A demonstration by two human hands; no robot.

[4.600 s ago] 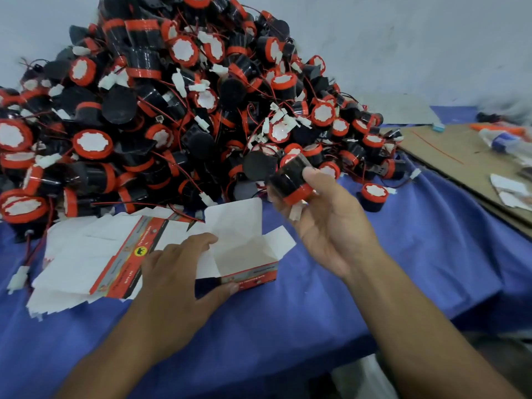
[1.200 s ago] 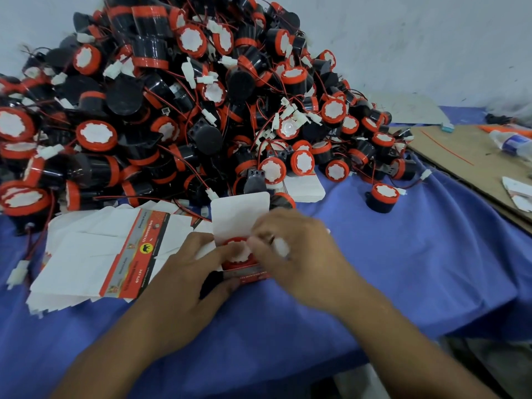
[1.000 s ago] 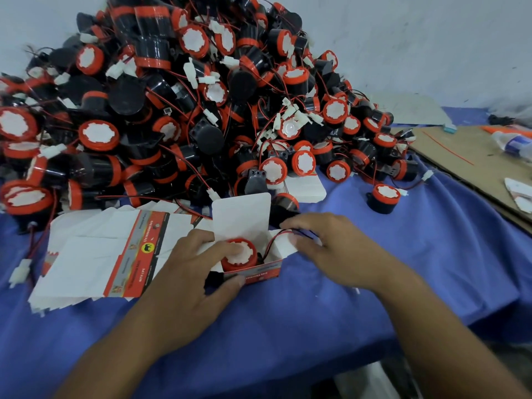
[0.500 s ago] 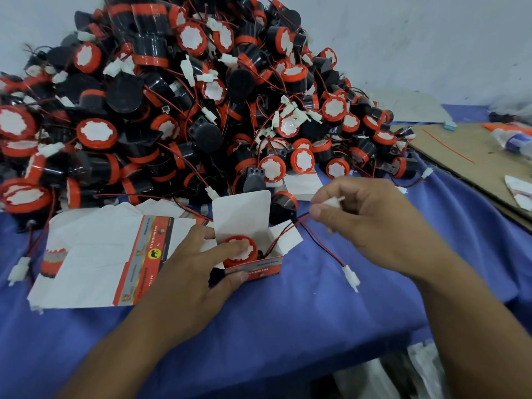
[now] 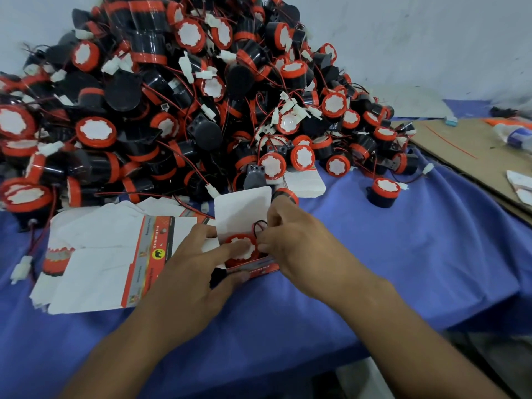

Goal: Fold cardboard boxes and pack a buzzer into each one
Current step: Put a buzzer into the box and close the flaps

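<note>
A small red-and-white carton [image 5: 259, 267] stands open on the blue cloth, its white lid flap [image 5: 243, 208] raised. A black buzzer with a red cap [image 5: 240, 246] sits inside, cap up. My left hand [image 5: 184, 272] grips the carton, thumb at its front and fingers on the buzzer's cap. My right hand [image 5: 293, 246] is at the carton's right side and pinches the buzzer's red-black wire [image 5: 259, 224], which loops just above the opening. The wire's connector is hidden.
A big pile of buzzers [image 5: 172, 96] fills the back left. Flat carton blanks [image 5: 100, 260] lie left of my hands. One loose buzzer [image 5: 384, 191] stands to the right. A cardboard sheet [image 5: 475, 151] with a bottle [image 5: 515, 135] lies far right, over blue cloth [image 5: 403, 254].
My right hand, which held the wire up with its connector dangling, has come down to the carton with the wire bunched at the opening. My left hand stays on the carton.
</note>
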